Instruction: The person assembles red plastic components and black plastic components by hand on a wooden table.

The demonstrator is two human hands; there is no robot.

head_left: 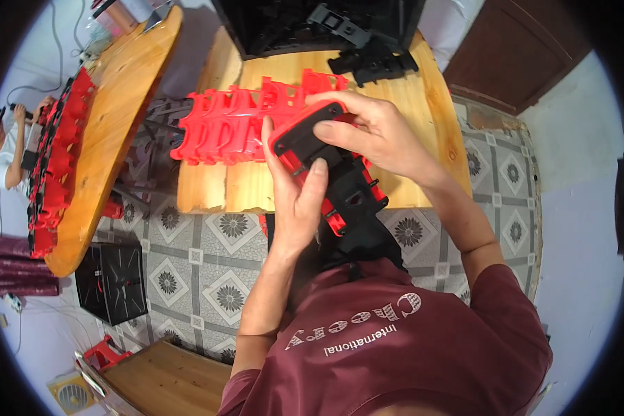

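Observation:
Above my lap, near the front edge of the wooden table (pixel 236 193), both hands hold a long red-and-black plastic assembly (pixel 302 134). My left hand (pixel 295 201) grips its left side, with the thumb on the black face. My right hand (pixel 385 135) wraps the upper right end, its thumb pressing on the black surface. The assembly's lower part (pixel 357 194) slants down toward my lap, showing black panels with red edges. Behind my hands, rows of red plastic frames (pixel 222 125) lie on the table. The assembly's underside is hidden.
Black plastic parts (pixel 374 66) lie at the table's back right, beside a black crate (pixel 277 45) holding a dark grey part (pixel 336 26). On the left stands another wooden table (pixel 114 159) with red-and-black pieces (pixel 59 166); a person (pixel 10 149) works beyond it. A black box (pixel 111 283) sits on the tiled floor.

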